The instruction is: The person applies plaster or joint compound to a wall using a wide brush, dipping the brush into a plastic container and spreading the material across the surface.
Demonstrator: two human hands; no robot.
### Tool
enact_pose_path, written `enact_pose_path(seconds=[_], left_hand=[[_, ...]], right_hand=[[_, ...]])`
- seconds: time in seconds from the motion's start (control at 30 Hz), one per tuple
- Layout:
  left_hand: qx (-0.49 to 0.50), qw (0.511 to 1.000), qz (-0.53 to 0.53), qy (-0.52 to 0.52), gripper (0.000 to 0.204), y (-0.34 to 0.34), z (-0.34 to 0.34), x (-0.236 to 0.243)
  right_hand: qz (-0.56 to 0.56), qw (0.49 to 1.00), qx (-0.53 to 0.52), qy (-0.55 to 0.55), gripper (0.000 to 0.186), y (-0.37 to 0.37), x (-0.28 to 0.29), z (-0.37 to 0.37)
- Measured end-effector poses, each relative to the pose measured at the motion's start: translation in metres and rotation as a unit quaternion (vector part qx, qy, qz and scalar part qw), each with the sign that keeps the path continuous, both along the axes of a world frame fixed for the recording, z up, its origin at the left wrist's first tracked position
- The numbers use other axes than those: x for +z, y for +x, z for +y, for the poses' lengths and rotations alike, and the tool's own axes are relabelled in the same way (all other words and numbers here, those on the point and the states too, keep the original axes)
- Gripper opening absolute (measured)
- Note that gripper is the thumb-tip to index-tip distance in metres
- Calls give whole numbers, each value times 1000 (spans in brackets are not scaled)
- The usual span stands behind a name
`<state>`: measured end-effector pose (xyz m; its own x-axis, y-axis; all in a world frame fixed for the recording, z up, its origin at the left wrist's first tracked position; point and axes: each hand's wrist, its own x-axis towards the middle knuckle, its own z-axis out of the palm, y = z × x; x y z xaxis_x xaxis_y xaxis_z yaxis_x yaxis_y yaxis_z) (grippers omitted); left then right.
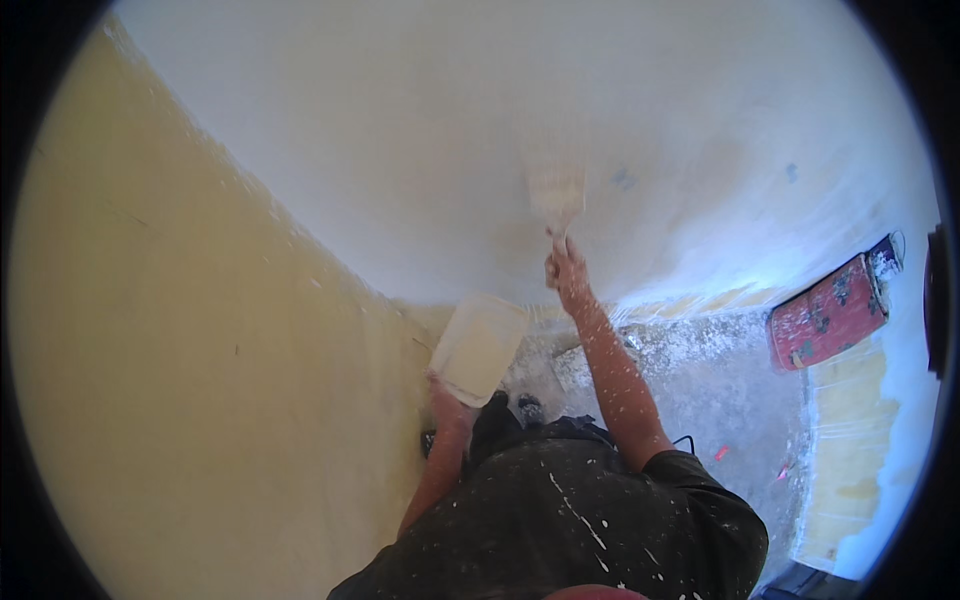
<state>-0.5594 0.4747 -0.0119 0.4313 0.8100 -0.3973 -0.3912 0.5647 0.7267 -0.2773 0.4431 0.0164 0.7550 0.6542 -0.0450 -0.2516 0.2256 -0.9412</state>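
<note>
My right hand (568,278) is raised in front of me, fingers wrapped round the handle of a wide paintbrush (557,195). The bristles point up against the whitish wall (380,110) and are blurred at the tip. Low on the left, my left hand (450,408) grips the lower edge of a pale rectangular tub (456,386), tilted, with cream-coloured paint or a similar coating inside. Most of the left fingers are hidden by the tub. Damp-looking darker patches show on the wall around the brush. White specks cover my right forearm.
A yellow wall (200,340) meets the whitish one at a corner on the left. At the right stand a scuffed red drum (830,312) and a dark bucket-like container (884,258). Paint splashes and small red scraps (721,454) lie on the grey floor (700,385).
</note>
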Motion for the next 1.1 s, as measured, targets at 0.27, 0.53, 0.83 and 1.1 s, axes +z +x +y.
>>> enact_pose_path(seconds=[0.27,0.53,0.83,1.1], left_hand=[[9,999,40,-37,61,-13,-7,9],[-2,999,38,7,62,-35,-4,-16],[-7,998,50,26,63,-36,2,-14],[1,999,35,2,59,-13,3,-12]], right_hand=[[250,958,21,-139,35,-8,-196,-33],[291,937,-19,-194,16,4,-240,-47],[184,966,-47,-177,18,57,-62,-22],[-73,994,-74,18,40,-21,184,-83]])
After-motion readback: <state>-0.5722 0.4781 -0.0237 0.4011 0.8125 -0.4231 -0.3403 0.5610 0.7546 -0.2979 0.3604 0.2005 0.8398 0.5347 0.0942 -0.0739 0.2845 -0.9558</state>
